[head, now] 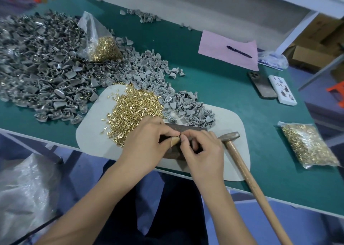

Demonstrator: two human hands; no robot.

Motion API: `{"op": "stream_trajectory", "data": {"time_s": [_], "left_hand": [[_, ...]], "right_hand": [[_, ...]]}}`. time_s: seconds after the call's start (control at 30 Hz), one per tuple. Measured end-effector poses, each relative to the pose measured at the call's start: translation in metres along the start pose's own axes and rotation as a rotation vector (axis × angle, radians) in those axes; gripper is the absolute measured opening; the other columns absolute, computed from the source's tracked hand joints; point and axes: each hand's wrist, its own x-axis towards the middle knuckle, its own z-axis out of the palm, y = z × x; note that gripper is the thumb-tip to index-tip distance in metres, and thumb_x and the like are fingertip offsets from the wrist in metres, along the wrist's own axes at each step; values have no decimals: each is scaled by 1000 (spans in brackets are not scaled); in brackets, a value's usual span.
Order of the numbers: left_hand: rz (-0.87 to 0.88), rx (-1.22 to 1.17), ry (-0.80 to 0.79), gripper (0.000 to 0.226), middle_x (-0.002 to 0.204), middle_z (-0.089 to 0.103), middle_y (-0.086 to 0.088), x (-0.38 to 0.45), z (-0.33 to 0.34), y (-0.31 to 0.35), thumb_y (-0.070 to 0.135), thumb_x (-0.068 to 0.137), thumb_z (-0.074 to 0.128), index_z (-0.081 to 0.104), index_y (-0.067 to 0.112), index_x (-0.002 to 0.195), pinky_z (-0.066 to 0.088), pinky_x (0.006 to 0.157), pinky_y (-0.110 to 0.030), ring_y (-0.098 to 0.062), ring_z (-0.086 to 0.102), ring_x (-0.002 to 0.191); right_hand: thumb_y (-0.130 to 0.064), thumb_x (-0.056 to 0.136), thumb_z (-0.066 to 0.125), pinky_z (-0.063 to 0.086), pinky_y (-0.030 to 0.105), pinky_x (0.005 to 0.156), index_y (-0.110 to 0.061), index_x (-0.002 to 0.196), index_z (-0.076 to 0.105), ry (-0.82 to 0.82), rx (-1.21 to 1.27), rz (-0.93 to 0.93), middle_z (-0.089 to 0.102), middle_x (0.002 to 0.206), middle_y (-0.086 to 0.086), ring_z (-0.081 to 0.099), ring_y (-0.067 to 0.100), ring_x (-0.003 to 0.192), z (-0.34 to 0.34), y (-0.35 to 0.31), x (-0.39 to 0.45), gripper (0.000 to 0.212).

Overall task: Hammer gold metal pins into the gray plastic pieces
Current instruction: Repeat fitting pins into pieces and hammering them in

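1. A small gray plastic piece (175,141) is being pinched by the left hand (149,142) over the dark metal block (186,131) at 6 o'clock on the green surface (232,88).
2. A gold pin (179,136) is being held against that piece by the thumb and forefinger of the right hand (202,150).
3. The hammer (242,161) is lying ungripped just beside the right hand, at 4 o'clock.
4. Loose gold pins (135,105) are being kept on the pale mat (93,133) at 11 o'clock of the hands, with gray plastic pieces (55,68) heaped beyond.
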Motion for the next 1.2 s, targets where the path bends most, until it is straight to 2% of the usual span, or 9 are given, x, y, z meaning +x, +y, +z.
{"op": "stream_trajectory", "data": {"time_s": [0.07,0.17,0.3,0.47,0.73,0.83,0.93,1.1,1.2], "left_hand": [[2,13,0,11,82,54,20,0,0,-1,46,84,75,76,43,95,36,66,-21,0,41,92],[12,38,36,12,84,55,20,-1,0,-1,51,84,74,75,44,93,40,66,-27,-1,45,93],[42,25,71,9,89,55,21,-2,-1,2,47,84,75,73,40,88,47,71,-29,-1,48,96],[104,108,-21,9,91,55,20,2,-6,2,46,88,69,67,38,93,49,74,-34,-4,46,99],[127,148,-28,12,91,54,18,2,-8,4,48,89,67,68,37,93,49,72,-33,-5,46,100],[136,185,-19,13,90,55,19,4,-9,3,50,88,67,69,38,94,47,69,-32,-6,45,98],[154,216,-31,12,87,57,18,8,-11,4,49,88,67,70,38,93,45,68,-31,-5,44,94],[160,145,-82,7,88,62,19,13,-11,5,33,86,72,69,36,92,50,75,-35,-4,47,94],[154,128,-103,10,84,59,19,17,-11,3,27,83,76,72,33,90,50,76,-39,-6,47,92]], "right_hand": [[-17,87,74,45,47,70,-22,85,74,-26,-1,-7,48,65,-10,50,16,71,-4,1,3,6],[-12,85,77,47,44,70,-20,83,74,-39,-8,0,51,66,-6,51,16,72,-8,2,5,9],[-13,84,78,47,38,66,-21,84,77,-84,-15,-8,52,64,-3,51,15,71,-13,2,9,8],[-16,84,76,38,22,63,-24,84,79,-115,78,51,51,63,-15,50,12,68,-16,6,13,9],[-18,89,72,40,28,68,-26,90,78,-21,96,44,44,63,-10,48,16,72,-4,6,1,10],[-17,87,73,44,39,64,-24,85,78,-82,-26,-31,41,61,-11,47,17,67,-15,3,9,8],[-27,84,70,44,42,67,-29,78,75,-217,-267,-105,36,58,-16,48,16,66,-28,-8,23,8],[-27,82,69,36,39,74,-24,66,67,-344,-573,-261,52,61,-8,56,24,74,-39,-28,40,16],[-28,90,59,29,38,80,-25,80,74,-434,-677,-336,64,72,-5,58,24,84,-38,-38,45,19]]}}
